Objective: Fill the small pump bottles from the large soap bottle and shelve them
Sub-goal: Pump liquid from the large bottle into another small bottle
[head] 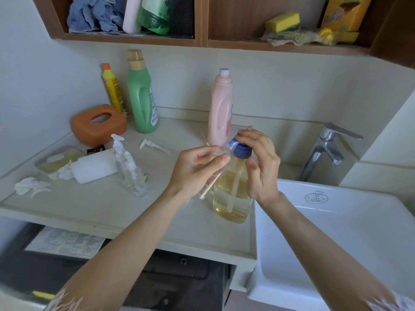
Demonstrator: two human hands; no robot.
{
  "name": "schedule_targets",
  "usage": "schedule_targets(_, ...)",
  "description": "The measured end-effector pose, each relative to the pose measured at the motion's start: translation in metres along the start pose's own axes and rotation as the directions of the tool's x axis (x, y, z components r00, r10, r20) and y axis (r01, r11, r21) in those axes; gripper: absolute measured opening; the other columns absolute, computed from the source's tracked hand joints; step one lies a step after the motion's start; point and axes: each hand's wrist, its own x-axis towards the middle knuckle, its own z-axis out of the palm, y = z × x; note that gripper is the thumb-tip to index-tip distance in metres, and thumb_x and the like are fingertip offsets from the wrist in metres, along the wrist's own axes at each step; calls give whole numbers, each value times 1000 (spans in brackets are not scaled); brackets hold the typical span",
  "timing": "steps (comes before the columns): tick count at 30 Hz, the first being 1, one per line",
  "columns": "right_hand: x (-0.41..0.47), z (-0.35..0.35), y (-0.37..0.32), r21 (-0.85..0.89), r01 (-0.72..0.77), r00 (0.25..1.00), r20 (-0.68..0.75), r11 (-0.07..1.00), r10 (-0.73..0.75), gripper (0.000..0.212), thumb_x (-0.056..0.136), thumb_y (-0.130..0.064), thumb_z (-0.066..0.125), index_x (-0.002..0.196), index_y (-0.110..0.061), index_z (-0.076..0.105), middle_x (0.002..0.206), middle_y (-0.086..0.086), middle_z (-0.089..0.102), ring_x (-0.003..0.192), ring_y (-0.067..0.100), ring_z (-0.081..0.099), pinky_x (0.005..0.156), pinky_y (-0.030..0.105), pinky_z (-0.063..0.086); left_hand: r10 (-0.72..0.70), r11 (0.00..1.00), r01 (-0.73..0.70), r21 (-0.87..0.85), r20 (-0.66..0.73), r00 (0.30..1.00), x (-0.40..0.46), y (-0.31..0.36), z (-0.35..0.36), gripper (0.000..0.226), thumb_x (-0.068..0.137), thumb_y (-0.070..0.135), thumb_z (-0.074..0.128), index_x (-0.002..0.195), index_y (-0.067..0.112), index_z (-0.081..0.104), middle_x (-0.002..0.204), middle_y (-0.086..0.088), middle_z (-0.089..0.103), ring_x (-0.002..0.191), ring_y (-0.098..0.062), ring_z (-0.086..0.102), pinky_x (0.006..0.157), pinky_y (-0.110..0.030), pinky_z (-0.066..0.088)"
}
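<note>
Head view. Large soap bottle (231,194) stands upright on the counter (107,209), near the counter's right edge, just beside the sink (359,232). Amber liquid fills it to roughly mid-height; dip tube visible inside. Blue pump (241,149) on top.

Right hand (261,167): fingers curled over the blue pump head from above, thumb against the bottle's shoulder. Grip grasping the pump.

Left hand (197,169): fingers and thumb curled round a small clear bottle (219,153), held tilted with its mouth up against the pump spout. Grip grasping the small bottle. A thin tube (210,187) slants down below this hand; which part it belongs to is unclear.

Second small pump bottle (130,167), clear with white pump fitted, stands on the counter left of the hands, well apart from the soap bottle. Loose white pump (152,145) lies flat behind it.

Farther back: pink bottle (221,108) upright directly behind the hands; green bottle (142,95) and yellow bottle (113,88) against the wall; orange tissue box (98,124) at left. White roll (94,168) and crumpled tissue (30,186) lie on the counter's left end.

Faucet (325,149) behind the sink. Wooden shelf (202,42) overhead holds a blue cloth (94,15) and yellow sponges (283,21).
</note>
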Motion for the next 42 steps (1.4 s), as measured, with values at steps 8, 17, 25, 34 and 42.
schedule_targets(8,22,-20,-9,-101,50,992,117,994,-38,61,101,-38,24,106,1,69,113,14,67,113,28,59,97,38,45,44,993,-37,111,-54,998,5,5,-4,25,71,10,80,88,17,64,79,5,74,60,-10,64,60,-22,55)
schedule_targets(17,24,-28,-11,-121,70,992,108,990,-57,63,102,-44,27,108,4,68,115,13,66,114,24,59,99,34,46,93,988,-89,125,-29,995,2,5,-4,36,71,14,84,102,11,66,88,1,76,83,-11,71,70,-22,56)
schedule_targets(25,-2,-5,-1,-115,26,1000,-12,993,-27,61,102,-41,25,107,3,67,113,13,66,113,29,58,100,38,43,62,993,-56,104,-48,997,1,-3,-5,28,71,4,82,92,16,67,80,6,76,74,-6,70,67,-16,52)
schedule_targets(34,21,-11,-8,-121,36,999,-11,992,-37,50,101,-28,29,102,1,70,107,11,68,108,25,60,94,38,47,139,980,-131,149,-41,989,-5,10,-2,24,83,23,75,104,32,66,97,1,75,91,-10,70,79,-21,54)
schedule_targets(42,18,-6,-4,-95,70,995,-63,993,-76,46,99,-25,33,101,6,68,105,12,65,106,27,59,93,36,46,153,984,-150,93,-20,988,-3,8,-1,44,81,29,74,120,11,67,108,-1,73,100,-9,68,87,-23,52)
